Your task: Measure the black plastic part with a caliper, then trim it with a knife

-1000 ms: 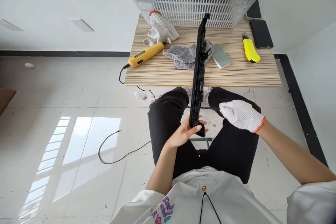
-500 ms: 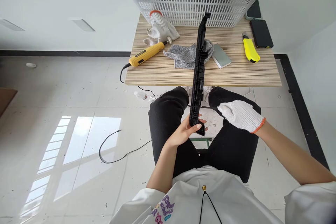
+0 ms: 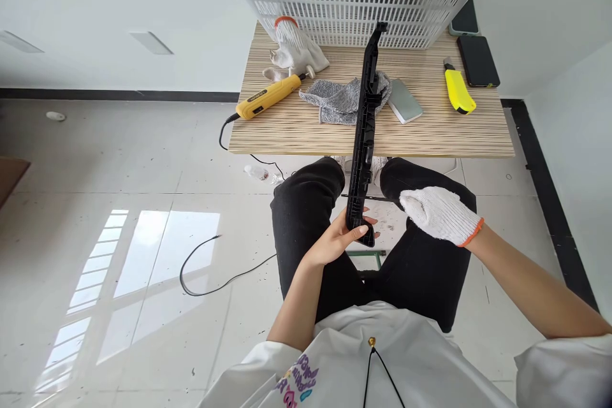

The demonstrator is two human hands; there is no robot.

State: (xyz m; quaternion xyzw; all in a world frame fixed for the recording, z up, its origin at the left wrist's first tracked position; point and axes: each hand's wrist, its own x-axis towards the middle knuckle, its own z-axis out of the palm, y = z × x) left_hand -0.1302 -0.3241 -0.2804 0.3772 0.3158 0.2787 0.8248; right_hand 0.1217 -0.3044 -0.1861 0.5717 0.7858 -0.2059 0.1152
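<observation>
My bare left hand (image 3: 342,236) grips the lower end of a long, narrow black plastic part (image 3: 364,134), thumb on top and fingers beneath. The part stands lengthwise between my knees, its far end reaching over the table. My right hand (image 3: 437,213), in a white knit glove with an orange cuff, is closed above my right thigh. From its fingertips a thin black rod (image 3: 380,198) seems to run left to the part, crossing it just above my left hand. Its exact kind is too small to tell.
On the wooden table (image 3: 296,140) lie a yellow corded power tool (image 3: 268,97), a white glove (image 3: 299,48), a grey cloth (image 3: 335,101), a grey-green box (image 3: 405,102), a yellow utility knife (image 3: 459,90) and dark phones (image 3: 478,61). Behind stands a white basket (image 3: 344,9) of black parts.
The view has shifted very slightly. Both hands keep their grip, and the black part stays nearly where it was.
</observation>
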